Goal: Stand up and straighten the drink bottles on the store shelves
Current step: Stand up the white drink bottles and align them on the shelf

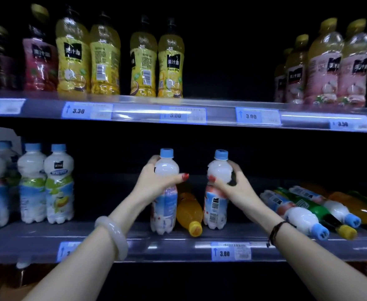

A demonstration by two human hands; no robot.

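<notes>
Lower shelf [178,242]: left hand [156,181] grips one upright milky bottle [164,205]; right hand [232,183] grips another [216,205]. Orange bottle [189,213] lies between them; more bottles [308,213] lie toppled at right.

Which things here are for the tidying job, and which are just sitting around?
For the job: left hand holding left white bottle; right hand holding right white bottle; fallen orange bottle; fallen pile.
Just there: price tag; bangle; standing yellow bottles.
</notes>
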